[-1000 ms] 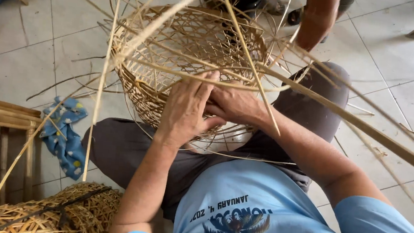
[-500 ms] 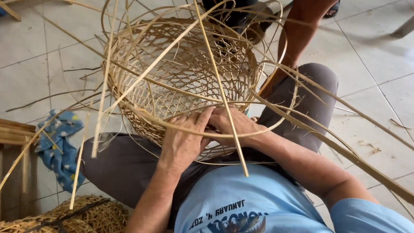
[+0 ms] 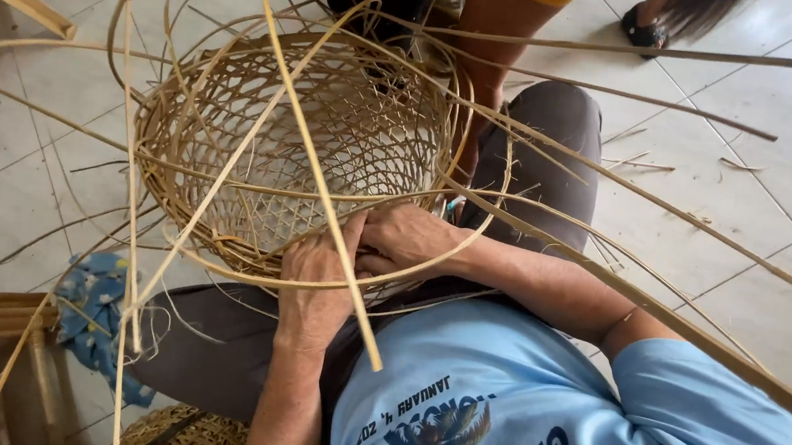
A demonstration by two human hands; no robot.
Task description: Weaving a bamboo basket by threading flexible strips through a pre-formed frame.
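Both grips' fingertips hidden behind basket (image 3: 298, 138) rim.

packages: none | labels: none | signs: none | screens: none

Light-blue printed T-shirt (image 3: 533, 406) and grey trousers (image 3: 554, 160).

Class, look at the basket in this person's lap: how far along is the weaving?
Done: the basket has an open-lattice bottom and side wall already woven. In hand: the left hand and right hand press together at the near rim, working strips there. Left: many long loose strips jut out unwoven and untrimmed, so the rim looks unfinished.
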